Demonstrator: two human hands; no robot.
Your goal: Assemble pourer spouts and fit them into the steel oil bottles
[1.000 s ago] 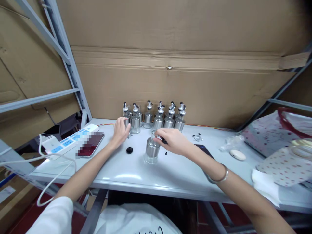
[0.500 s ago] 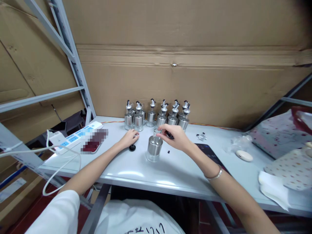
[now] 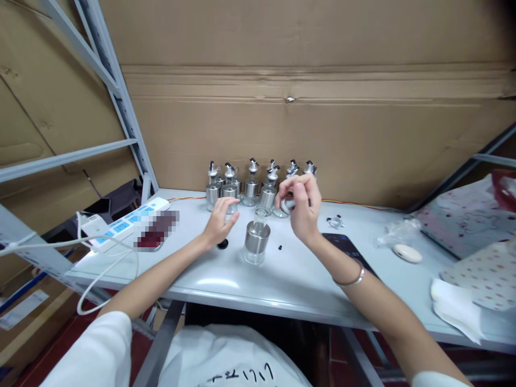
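A glass bottle with a steel sleeve (image 3: 258, 238) stands upright and uncapped in front of me, its clear neck bare. To its left, my left hand (image 3: 219, 221) is raised with fingers apart and holds nothing. Beneath it lies a black round cap (image 3: 222, 244). My right hand (image 3: 302, 208) is lifted to the right of the neck, apart from the bottle, its fingers curled together; what they hold is mostly hidden. A tiny black piece (image 3: 280, 248) lies on the table right of the bottle.
Several steel-sleeved bottles with pour spouts (image 3: 251, 188) stand along the cardboard wall (image 3: 363, 145). On the left are a power strip (image 3: 133, 220) and cables. At right lie a phone (image 3: 346, 250), a small clear ring part (image 3: 336, 221), a white oval object (image 3: 407, 252) and bags (image 3: 451, 215).
My right hand has left the bottle's neck and moved up and right, turning its fingers upward. My left hand has risen off the table beside the black cap and opened.
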